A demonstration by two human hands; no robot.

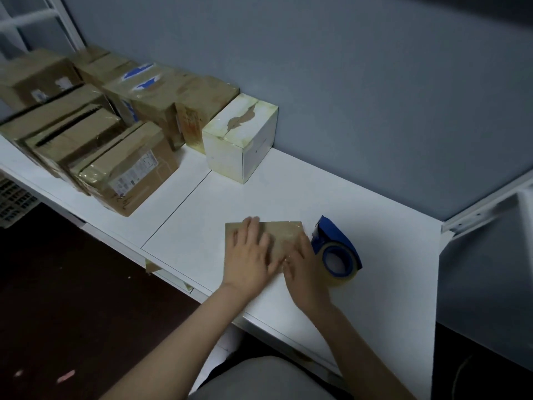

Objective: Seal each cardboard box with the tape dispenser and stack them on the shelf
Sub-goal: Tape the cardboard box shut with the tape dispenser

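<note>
A small flat cardboard box (284, 233) with shiny clear tape on its top lies on the white table (375, 255). My left hand (249, 255) lies flat on the box's left half with its fingers spread. My right hand (302, 267) presses flat on the box's right part, and its fingers look blurred. A blue tape dispenser (336, 249) with a roll of clear tape stands just right of the box, beside my right hand and held by neither hand.
Several taped cardboard boxes (86, 125) are packed together at the back left. A white box (240, 137) with torn tape stands against the blue-grey wall. A white metal bracket (487, 212) juts in at the right. A strip of tape (153, 267) hangs off the table's front edge.
</note>
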